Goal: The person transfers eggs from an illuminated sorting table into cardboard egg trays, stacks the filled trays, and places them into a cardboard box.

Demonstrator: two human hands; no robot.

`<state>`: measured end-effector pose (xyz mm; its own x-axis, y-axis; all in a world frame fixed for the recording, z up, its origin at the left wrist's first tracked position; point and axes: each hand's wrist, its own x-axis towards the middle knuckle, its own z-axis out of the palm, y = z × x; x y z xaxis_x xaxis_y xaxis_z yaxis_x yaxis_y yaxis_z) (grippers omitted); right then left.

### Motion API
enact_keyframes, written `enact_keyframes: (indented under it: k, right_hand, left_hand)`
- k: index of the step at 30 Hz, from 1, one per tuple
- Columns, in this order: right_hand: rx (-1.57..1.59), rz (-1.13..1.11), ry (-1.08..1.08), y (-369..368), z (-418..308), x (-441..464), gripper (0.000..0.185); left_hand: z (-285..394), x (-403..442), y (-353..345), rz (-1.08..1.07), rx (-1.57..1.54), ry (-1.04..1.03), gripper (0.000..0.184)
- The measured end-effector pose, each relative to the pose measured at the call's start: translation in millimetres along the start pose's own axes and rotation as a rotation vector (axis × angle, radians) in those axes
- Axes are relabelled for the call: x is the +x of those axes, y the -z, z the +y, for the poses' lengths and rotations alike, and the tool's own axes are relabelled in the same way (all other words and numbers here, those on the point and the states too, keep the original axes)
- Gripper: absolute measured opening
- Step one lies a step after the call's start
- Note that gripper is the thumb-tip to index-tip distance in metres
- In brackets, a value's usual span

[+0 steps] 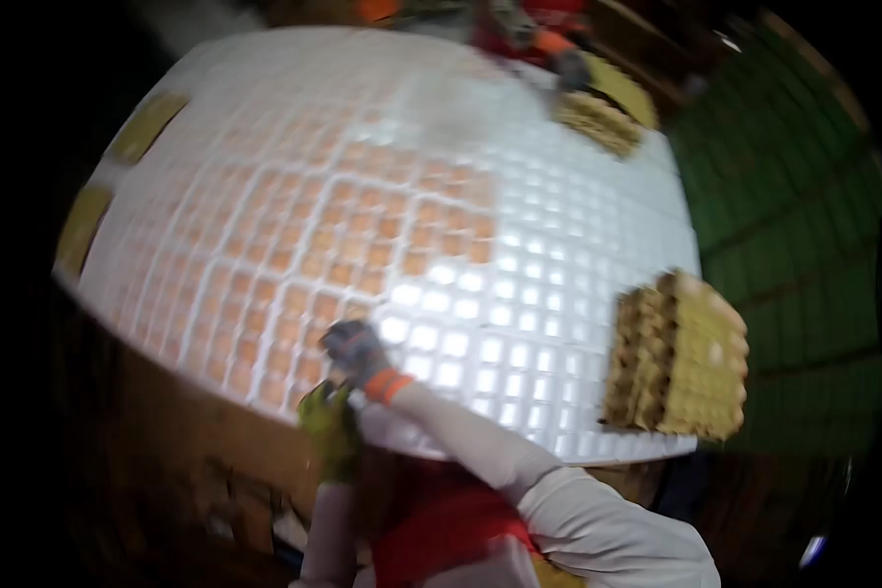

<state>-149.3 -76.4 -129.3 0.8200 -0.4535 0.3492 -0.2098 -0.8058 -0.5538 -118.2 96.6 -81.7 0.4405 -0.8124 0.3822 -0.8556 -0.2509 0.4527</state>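
Observation:
My right hand (357, 355), in a grey glove with an orange cuff, is over the near edge of the egg-filled cells, its fingers curled. Just below it, almost touching, my left hand (329, 419) wears a yellow-green glove and also looks closed. A small pale orange patch shows between the hands; blur hides whether it is an egg and what either hand holds. Brown eggs (363, 230) sit in the cells of a large white gridded surface (519, 328). To the right of my hands the cells show bare white.
A stack of yellowish cardboard egg trays (701, 358) stands at the right corner. Across the table, another person's gloved hand (571, 71) is at more egg trays (603, 122). Cardboard pieces (147, 127) lie along the left edge. Green slatted panels (784, 216) border the right side.

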Motion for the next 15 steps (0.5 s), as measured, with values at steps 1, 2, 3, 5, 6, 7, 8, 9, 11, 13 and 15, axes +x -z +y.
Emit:
enact_keyframes:
  k: [1,2,3,5,6,7,8,9,11,13,15]
  right_hand:
    - [-0.026,0.053,-0.040,10.5,-7.3,-8.6,0.023]
    - [0.019,0.025,-0.174,45.4,-20.1,-19.2,0.029]
    - [0.063,0.081,-0.212,61.4,-21.7,-30.5,0.027]
    - [0.239,0.171,-0.304,112.7,-34.0,-60.9,0.023]
    - [0.430,0.203,-0.305,134.9,-35.8,-82.9,0.025]
    - [0.627,0.226,-0.300,161.5,-39.4,-110.7,0.026]
    - [0.470,0.256,-0.254,210.9,-51.4,-133.3,0.031]
    - [0.318,0.281,-0.210,269.3,-65.2,-154.4,0.037]
    - [0.258,0.385,-0.211,358.1,-78.3,-206.8,0.039]
    - [0.134,0.540,-0.375,431.7,-75.9,-274.4,0.040]
    - [-0.165,0.717,-0.645,508.2,-86.1,-339.6,0.033]
  left_hand:
    - [5.0,-0.6,3.0,-0.056,-0.062,0.065,0.042]
    - [13.2,3.3,9.1,-0.047,-0.110,0.041,0.042]
    - [6.9,2.9,8.9,-0.085,-0.032,-0.020,0.042]
    - [-16.2,2.3,-4.1,-0.021,0.102,-0.134,0.044]
    - [-7.1,11.9,-7.7,0.011,-0.101,-0.029,0.044]
    - [4.3,17.8,-9.4,0.031,-0.303,0.083,0.044]
    - [17.8,20.9,-11.0,0.046,-0.502,0.203,0.044]
    - [42.0,28.1,-12.4,0.043,-0.621,0.238,0.043]
    - [108.3,56.1,-19.5,0.025,-0.861,0.297,0.041]
    - [177.4,75.5,-35.1,-0.155,-0.893,-0.008,0.036]
    - [290.8,91.5,-24.4,-0.338,-0.893,-0.131,0.029]
